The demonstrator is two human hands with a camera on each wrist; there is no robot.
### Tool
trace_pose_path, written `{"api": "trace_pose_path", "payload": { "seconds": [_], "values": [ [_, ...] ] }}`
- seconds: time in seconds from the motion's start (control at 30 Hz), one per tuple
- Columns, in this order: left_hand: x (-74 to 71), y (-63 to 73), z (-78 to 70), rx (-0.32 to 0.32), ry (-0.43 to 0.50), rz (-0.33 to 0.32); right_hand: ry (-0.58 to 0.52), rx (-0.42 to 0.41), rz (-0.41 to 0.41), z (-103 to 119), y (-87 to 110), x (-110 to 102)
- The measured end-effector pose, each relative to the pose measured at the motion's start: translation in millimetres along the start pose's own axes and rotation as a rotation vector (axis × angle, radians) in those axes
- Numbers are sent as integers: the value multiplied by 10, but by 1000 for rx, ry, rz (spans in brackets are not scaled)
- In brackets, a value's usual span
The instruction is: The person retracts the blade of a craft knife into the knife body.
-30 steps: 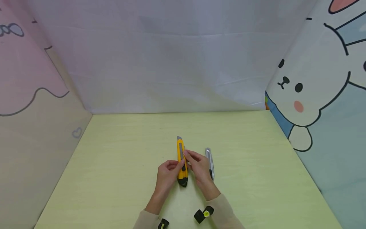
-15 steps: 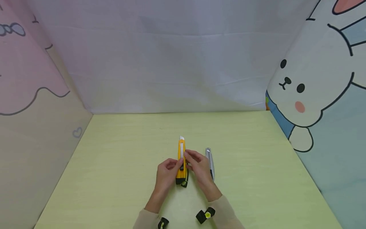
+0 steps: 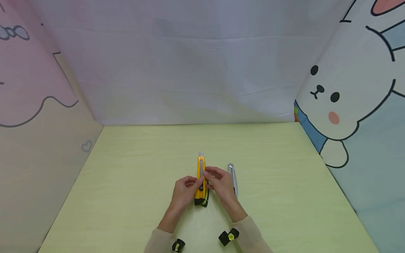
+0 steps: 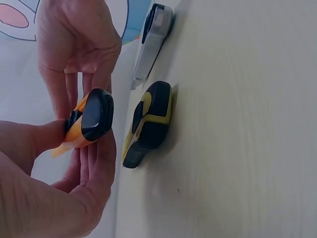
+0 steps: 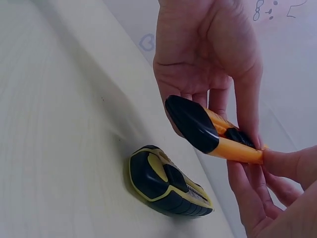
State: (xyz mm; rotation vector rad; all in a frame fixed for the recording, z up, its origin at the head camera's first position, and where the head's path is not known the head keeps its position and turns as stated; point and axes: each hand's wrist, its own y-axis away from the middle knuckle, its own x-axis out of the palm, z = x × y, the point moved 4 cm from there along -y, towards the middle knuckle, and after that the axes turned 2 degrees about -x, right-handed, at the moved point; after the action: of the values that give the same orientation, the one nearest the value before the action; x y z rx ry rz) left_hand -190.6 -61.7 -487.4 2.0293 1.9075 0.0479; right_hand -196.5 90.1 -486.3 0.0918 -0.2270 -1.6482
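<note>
Both hands hold a yellow box cutter (image 3: 200,182) with a black end cap, its blade tip pointing away from the person and its slider facing up. The left hand (image 3: 184,193) grips the body, and its thumb lies at the black slider (image 5: 238,137). Nearer the blade end, the right hand (image 3: 224,186) pinches the side between thumb and fingers. Close below lies a black-and-yellow box cutter (image 4: 151,119) on the table, mostly covered in the head view. A silver box cutter (image 3: 233,178) rests on the table just right of the right hand, which overlaps its lower end.
The pale wooden table (image 3: 133,158) reaches back to a white cloth (image 3: 196,70). Printed cloths stand along both sides, the right one with a rabbit (image 3: 348,88). Black wrist straps with cameras (image 3: 228,237) sit at the beige sleeves (image 3: 251,233).
The yellow box cutter has turned slightly, its capped end swinging left and uncovering part of the black-and-yellow one. It has then come slightly nearer the person. Both hands keep their hold.
</note>
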Motion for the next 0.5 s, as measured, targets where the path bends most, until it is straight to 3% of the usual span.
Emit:
{"api": "trace_pose_path", "payload": {
  "seconds": [0.5],
  "values": [
    [64,95,-16,42,3,-30,21,-6,-34,0,71,-35]
  ]
}}
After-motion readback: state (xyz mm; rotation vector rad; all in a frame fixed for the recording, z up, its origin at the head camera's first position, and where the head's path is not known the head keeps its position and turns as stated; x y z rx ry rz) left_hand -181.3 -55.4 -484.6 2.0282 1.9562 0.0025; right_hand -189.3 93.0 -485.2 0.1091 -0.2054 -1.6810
